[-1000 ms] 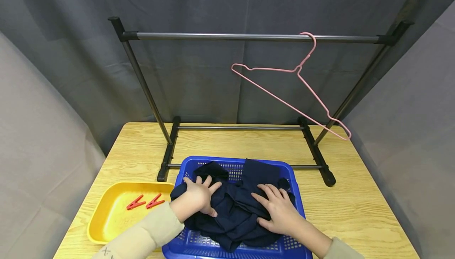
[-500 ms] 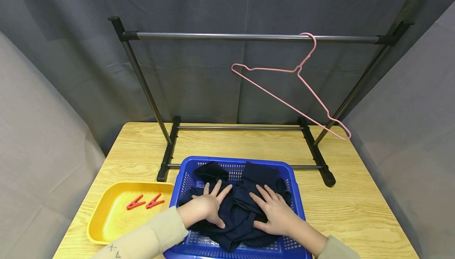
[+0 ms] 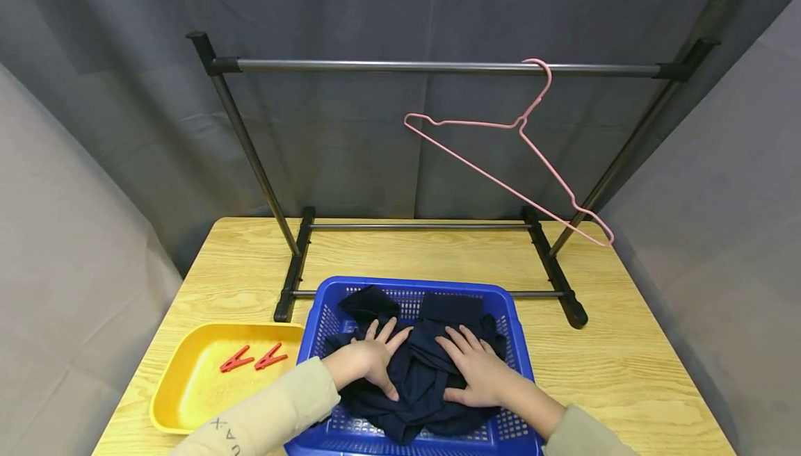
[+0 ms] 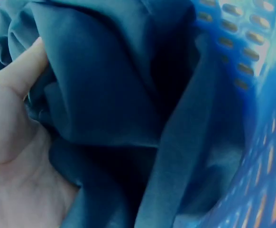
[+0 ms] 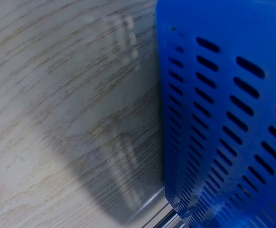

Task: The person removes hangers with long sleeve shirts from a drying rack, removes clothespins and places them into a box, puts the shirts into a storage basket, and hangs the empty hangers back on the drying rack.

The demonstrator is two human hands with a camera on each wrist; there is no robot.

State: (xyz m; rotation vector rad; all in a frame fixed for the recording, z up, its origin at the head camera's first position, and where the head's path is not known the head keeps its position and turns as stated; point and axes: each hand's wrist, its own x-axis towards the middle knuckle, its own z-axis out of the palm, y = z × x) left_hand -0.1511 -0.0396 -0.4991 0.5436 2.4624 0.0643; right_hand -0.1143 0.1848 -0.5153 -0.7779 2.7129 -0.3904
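A heap of dark navy cloth (image 3: 416, 379) lies crumpled inside a blue perforated basket (image 3: 409, 285) at the front of the table. My left hand (image 3: 370, 360) rests on the left part of the heap, its fingers spread. In the left wrist view, the thumb side of that hand (image 4: 14, 142) lies against folds of the cloth (image 4: 100, 80), close to the basket wall. My right hand (image 3: 478, 372) lies with extended fingers on the right part of the cloth. The right wrist view shows only the basket's outer side (image 5: 214, 104) and the table; the hand is outside it.
A yellow tray (image 3: 172, 390) with two red clothespins (image 3: 236, 359) stands left of the basket. Behind the basket, a metal rack (image 3: 375, 66) stands on black feet. From its bar hangs a pink hanger (image 3: 482, 124), towards the right. The wooden table (image 3: 638, 365) extends rightward.
My left hand has moved right and inward, drawing the cloth away from the basket's left rim. The cloth's upper right part has sunk lower. My right hand has shifted only slightly.
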